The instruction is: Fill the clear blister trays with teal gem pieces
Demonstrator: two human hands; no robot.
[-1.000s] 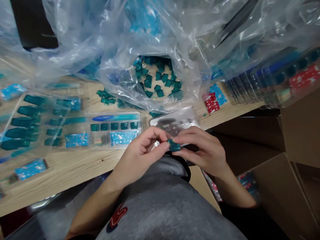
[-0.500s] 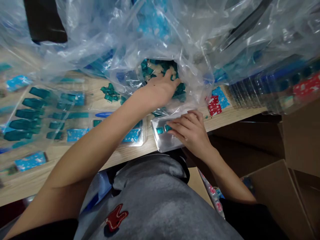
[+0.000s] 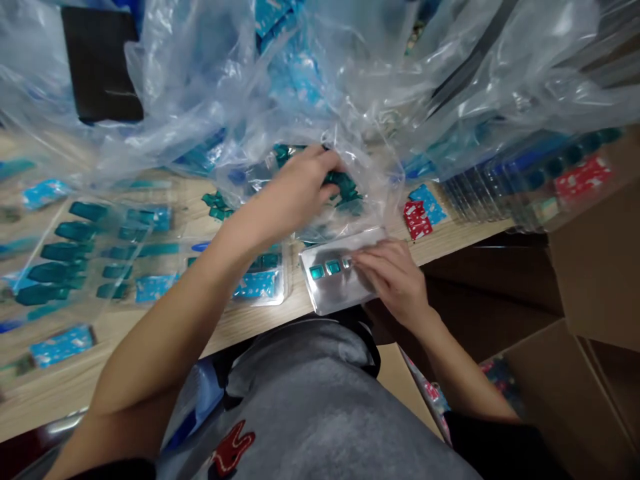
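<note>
My left hand (image 3: 295, 190) reaches into the mouth of a clear plastic bag (image 3: 360, 133) and its fingers are curled round some small teal blocks (image 3: 340, 183) from the heap inside. My right hand (image 3: 393, 277) lies with fingers pressed flat on a clear plastic tray (image 3: 333, 290) at the table's front edge. Two teal blocks (image 3: 325, 269) sit in the tray's left pockets.
A filled tray (image 3: 260, 280) with teal blocks and blue cards lies left of the clear one. More packed sets (image 3: 75, 253) lie at the left under plastic film. Red and blue cards (image 3: 423, 212) lie to the right. Cardboard boxes (image 3: 585, 360) stand at the lower right.
One second ago both hands held a teal block together near my body. My left hand then reached into the bag and has closed on blocks; my right hand moved onto the tray.
</note>
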